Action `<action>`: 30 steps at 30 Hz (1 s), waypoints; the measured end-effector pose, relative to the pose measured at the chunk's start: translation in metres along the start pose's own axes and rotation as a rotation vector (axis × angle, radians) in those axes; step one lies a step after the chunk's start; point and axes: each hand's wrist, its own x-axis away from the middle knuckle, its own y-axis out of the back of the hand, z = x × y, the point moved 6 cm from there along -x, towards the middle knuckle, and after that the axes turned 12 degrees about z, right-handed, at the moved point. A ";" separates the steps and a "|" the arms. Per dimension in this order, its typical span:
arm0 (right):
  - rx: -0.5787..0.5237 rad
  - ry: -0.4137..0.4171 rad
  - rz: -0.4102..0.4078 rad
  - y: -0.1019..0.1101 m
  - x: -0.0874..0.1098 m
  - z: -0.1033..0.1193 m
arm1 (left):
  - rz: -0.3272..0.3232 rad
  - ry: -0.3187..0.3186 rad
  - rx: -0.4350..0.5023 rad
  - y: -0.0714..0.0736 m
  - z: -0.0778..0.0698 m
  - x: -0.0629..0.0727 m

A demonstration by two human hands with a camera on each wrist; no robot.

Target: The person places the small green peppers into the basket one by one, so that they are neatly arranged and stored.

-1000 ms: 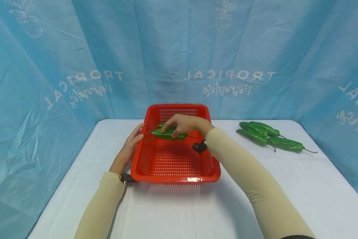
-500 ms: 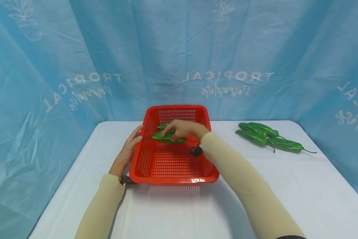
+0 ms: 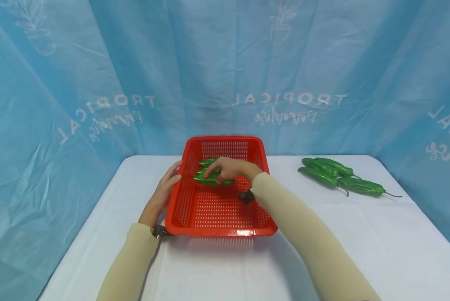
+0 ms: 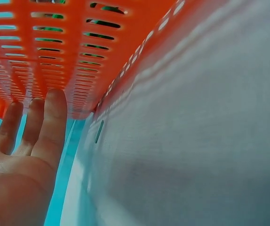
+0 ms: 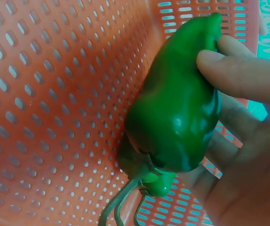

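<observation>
A red plastic basket [image 3: 221,231] with slotted walls stands on the white table. Inside it, my right hand [image 3: 229,168] holds a long green pepper [image 5: 177,106], thumb on one side and fingers on the other. Two more green peppers [image 3: 207,162] lie behind it toward the far left of the basket, partly covered by the hand. Their stems show beneath the held pepper in the right wrist view. My left hand [image 3: 164,190] rests against the basket's left side, its straight fingers [image 4: 52,117] touching the outer wall and the thumb beside the rim.
Several green peppers [image 3: 322,177] lie in a cluster on the white table [image 3: 217,276], right of the basket. A blue curtain [image 3: 225,75] with printed lettering hangs behind the table and along both sides.
My right hand has come down slightly and nearer within the basket, holding the pepper. More of the peppers behind it shows now. The left hand stays against the basket.
</observation>
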 end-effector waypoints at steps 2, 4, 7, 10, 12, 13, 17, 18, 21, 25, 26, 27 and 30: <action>-0.003 -0.005 -0.010 -0.001 -0.001 -0.001 | -0.005 0.007 0.001 0.000 0.002 0.002; -0.011 -0.010 -0.019 -0.001 -0.002 -0.002 | -0.004 0.006 -0.002 0.000 0.002 0.002; -0.028 -0.016 -0.026 0.000 -0.002 -0.003 | 0.002 -0.005 0.002 -0.001 0.000 0.001; -0.041 -0.019 -0.022 0.000 -0.002 -0.004 | 0.004 -0.014 0.008 -0.001 0.000 0.000; -0.040 -0.014 -0.015 0.000 -0.003 -0.003 | -0.002 -0.015 0.017 0.000 0.001 0.000; -0.035 -0.015 -0.012 -0.001 -0.003 -0.004 | -0.004 -0.016 0.017 0.000 0.001 0.000; -0.016 -0.021 -0.004 -0.001 -0.005 -0.004 | -0.012 -0.021 0.033 0.000 0.001 0.000; -0.010 -0.023 -0.005 -0.001 -0.005 -0.004 | -0.013 -0.022 0.039 0.000 0.001 0.000; 0.007 -0.025 -0.011 -0.002 -0.006 -0.005 | -0.015 -0.024 0.054 -0.001 0.000 -0.001; 0.030 -0.013 -0.011 -0.005 -0.008 -0.005 | -0.012 -0.025 0.062 -0.002 0.000 -0.002; 0.033 -0.009 -0.008 -0.006 -0.008 -0.005 | -0.012 -0.028 0.066 -0.002 0.000 -0.001; 0.039 -0.004 -0.004 -0.007 -0.009 -0.005 | -0.011 -0.031 0.069 -0.003 0.000 -0.001; 0.053 -0.011 0.001 -0.011 -0.011 -0.005 | -0.012 -0.034 0.062 -0.003 0.000 0.000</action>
